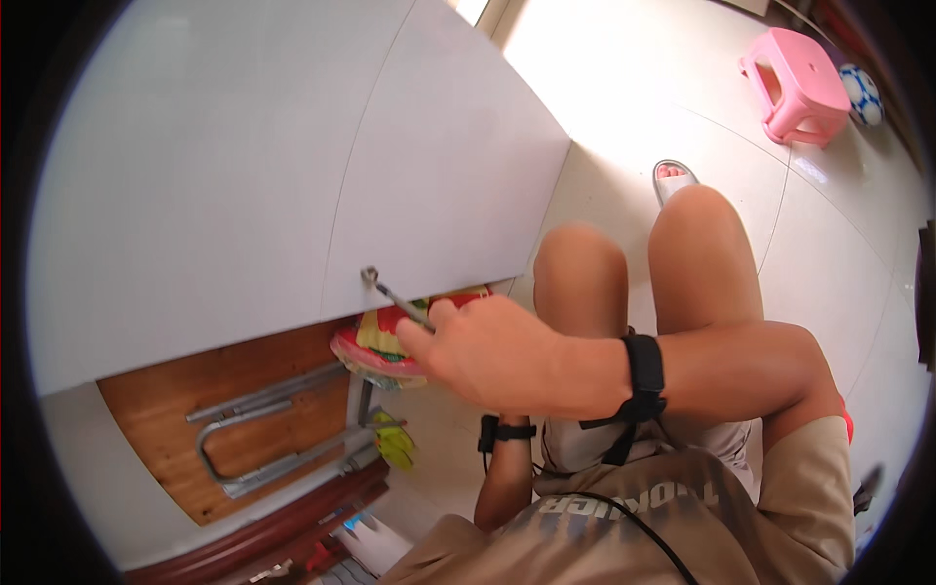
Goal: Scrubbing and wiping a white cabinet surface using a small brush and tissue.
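My right hand (482, 351) grips a slim metal hand tool (406, 306), its exact kind unclear. The tool's small ring-like head (369, 276) lies over a large white panel (431, 161), close to a thin seam; I cannot tell whether it touches. Below the panel's lower edge, partly behind my fingers, is a red and yellow plastic-wrapped package (380, 340). My left forearm (508, 468), with a black wrist strap, reaches up behind my right arm. The left hand itself is hidden there.
A wooden board (157, 431) with a grey metal tube frame (212, 446) stands below the panel. Beside it are a yellow-green item (393, 442) and a dark red wooden piece (241, 537). A pink plastic stool (808, 77) and a blue-white ball (863, 95) rest on the tiled floor (826, 219).
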A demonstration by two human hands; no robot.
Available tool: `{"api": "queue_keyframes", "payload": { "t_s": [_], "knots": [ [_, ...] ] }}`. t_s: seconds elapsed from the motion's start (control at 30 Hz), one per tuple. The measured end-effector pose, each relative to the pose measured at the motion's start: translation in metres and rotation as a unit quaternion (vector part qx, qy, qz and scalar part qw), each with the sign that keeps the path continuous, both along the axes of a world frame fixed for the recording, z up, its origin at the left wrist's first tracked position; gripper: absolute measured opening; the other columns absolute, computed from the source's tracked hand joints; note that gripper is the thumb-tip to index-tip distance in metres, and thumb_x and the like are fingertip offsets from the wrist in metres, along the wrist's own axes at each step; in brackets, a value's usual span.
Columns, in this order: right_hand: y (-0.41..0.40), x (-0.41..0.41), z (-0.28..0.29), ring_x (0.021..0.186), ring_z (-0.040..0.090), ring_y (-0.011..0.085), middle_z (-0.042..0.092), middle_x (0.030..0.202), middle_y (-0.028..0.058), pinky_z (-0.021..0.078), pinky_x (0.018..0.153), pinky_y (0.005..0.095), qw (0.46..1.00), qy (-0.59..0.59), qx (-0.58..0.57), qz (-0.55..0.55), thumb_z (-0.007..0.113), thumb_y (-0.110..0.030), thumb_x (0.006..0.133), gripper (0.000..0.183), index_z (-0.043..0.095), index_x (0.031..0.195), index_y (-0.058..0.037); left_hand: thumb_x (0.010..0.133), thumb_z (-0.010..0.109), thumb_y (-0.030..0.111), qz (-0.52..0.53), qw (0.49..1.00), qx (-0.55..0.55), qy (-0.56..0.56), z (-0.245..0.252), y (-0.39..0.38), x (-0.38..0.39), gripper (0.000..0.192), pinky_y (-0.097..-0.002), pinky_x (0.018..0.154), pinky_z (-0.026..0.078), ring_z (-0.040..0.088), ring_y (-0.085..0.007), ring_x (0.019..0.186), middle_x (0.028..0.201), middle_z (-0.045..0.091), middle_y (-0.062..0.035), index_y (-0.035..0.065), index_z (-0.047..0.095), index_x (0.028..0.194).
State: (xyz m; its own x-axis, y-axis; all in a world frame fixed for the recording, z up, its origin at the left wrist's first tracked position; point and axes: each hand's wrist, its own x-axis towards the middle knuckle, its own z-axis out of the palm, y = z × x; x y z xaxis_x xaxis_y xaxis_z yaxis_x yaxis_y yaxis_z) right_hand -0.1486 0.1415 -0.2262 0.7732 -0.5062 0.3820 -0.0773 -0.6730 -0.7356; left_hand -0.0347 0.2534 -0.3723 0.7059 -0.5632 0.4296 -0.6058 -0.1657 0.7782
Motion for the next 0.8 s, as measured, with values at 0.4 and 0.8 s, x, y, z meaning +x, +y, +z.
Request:
{"api": "queue_keyframes", "payload": {
  "t_s": [0.4, 0.8],
  "knots": [
    [0.025, 0.017, -0.004, 0.063, 0.067, 0.0345, 0.066, 0.073, 0.0193, 0.0533, 0.054, 0.0451, 1.000, 0.009, -0.018, -0.015, 0.067, -0.014, 0.079, 0.021, 0.059, 0.091, 0.0017, 0.085, 0.081, 0.013, 0.017, 1.000, -0.004, -0.006, 0.003, 0.010, 0.057, 0.052, -0.0327, 0.085, 0.054, 0.064, -0.0220, 0.106, 0.128, 0.060, -0.0114, -0.0015, 0.056, 0.128],
    [0.033, 0.021, -0.017, 0.059, 0.063, 0.0343, 0.058, 0.077, 0.0190, 0.0512, 0.048, 0.0428, 0.998, 0.010, -0.043, -0.053, 0.066, -0.010, 0.082, 0.022, 0.055, 0.098, 0.0009, 0.089, 0.071, 0.001, -0.019, 0.971, -0.123, 0.206, -0.001, 0.023, 0.069, 0.037, -0.0319, 0.079, 0.055, 0.065, -0.0203, 0.095, 0.111, 0.067, -0.0116, -0.0027, 0.058, 0.123]
  ]
}}
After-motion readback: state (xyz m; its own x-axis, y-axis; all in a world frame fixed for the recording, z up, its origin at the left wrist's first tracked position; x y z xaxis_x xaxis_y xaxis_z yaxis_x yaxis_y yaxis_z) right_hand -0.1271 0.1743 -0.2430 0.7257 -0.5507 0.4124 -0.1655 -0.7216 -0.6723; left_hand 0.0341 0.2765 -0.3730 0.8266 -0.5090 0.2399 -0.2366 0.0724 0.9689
